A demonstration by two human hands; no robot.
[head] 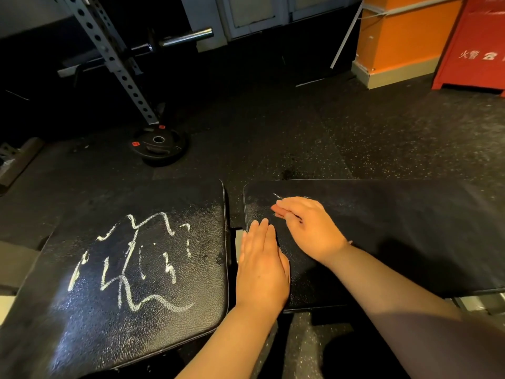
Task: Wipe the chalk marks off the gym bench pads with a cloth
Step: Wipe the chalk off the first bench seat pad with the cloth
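The right pad is the reference here. Both hands are on its left end. The left hand lies flat at the near left corner, its fingers straight and pressed together, pointing away from the person. The right hand sits just beyond it, farther onto the pad, with its fingers close together and pointing left. The thumb is tucked under them, and I cannot tell whether it pinches anything.

No cloth is plainly visible. The far right stretch of the pad looks smoother and duller than its pebbled left end, and could be dark fabric, but I cannot tell.

A short chalk line lies just beyond the right fingertips, with a faint pale haze left of it. The heavy chalk marks cover the neighbouring left pad, across a narrow gap from the right pad's left edge. A weight plate lies on the floor well beyond that.

The pads look like grained vinyl over foam, so they are likely firm, slightly yielding and fixed in place. Nothing needs lifting. Chalk probably settles into the grain, so flat, firm, overlapping strokes should work better than light dabs. A cloth would be light and limp, best bunched under the palm with the fingers spread to press it flat.
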